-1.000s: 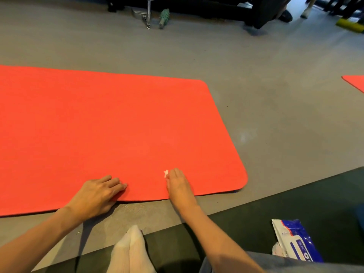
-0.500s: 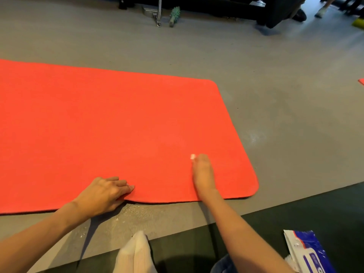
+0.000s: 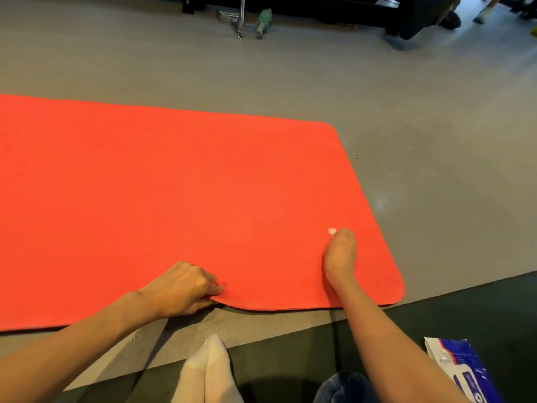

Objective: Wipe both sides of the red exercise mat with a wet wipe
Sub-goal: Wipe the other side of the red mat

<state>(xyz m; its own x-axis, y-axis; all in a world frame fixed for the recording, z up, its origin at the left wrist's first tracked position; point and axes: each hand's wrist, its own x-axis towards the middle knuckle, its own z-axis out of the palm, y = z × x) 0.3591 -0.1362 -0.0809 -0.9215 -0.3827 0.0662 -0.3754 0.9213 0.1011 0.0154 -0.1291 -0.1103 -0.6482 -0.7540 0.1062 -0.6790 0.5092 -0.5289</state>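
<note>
Head view: left hand pinches the near edge of the red mat, lifting it slightly. Right hand, curled, presses a wet wipe on it.

wet wipe slid rightward, left hand now pinches mat edge

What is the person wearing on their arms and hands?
Nothing: the left hand and right hand are bare, with no gloves, watch or bands visible. Both forearms are uncovered up to the frame edge; no sleeve shows.
</note>
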